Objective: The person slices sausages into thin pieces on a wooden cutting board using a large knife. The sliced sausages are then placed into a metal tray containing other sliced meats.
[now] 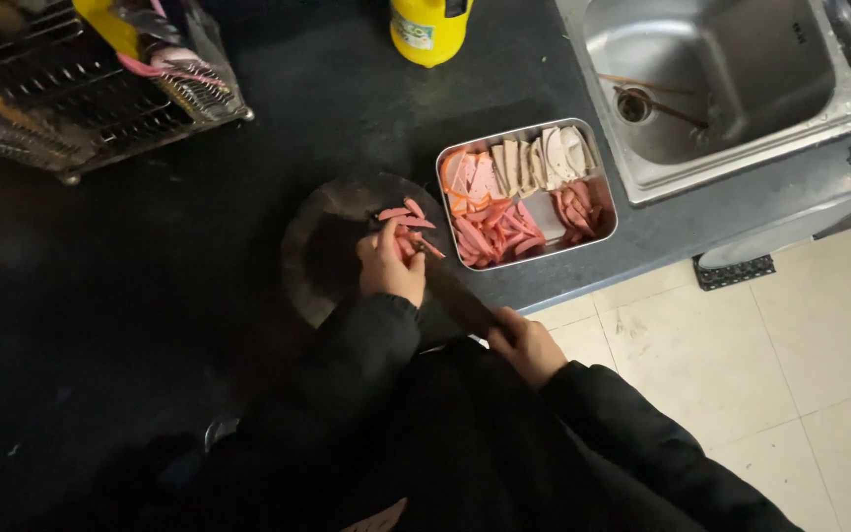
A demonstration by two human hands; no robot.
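Observation:
My left hand (pixel 390 264) rests on pink sausage pieces (pixel 408 215) on a dark round cutting board (pixel 322 246), fingers curled over them. My right hand (pixel 524 345) grips the handle of a dark knife (pixel 457 294) whose blade runs up to the sausage beside my left fingers. Just right of the board, a rectangular metal tray (pixel 605 192) holds pink sausage strips (pixel 494 236), orange-edged slices and pale sliced pieces (pixel 539 160).
A steel sink (pixel 711 79) is set in the dark counter at the upper right. A yellow bottle (pixel 427 30) stands at the counter's back. A wire dish rack (pixel 81 94) sits at the upper left. Tiled floor (pixel 800 355) lies to the right.

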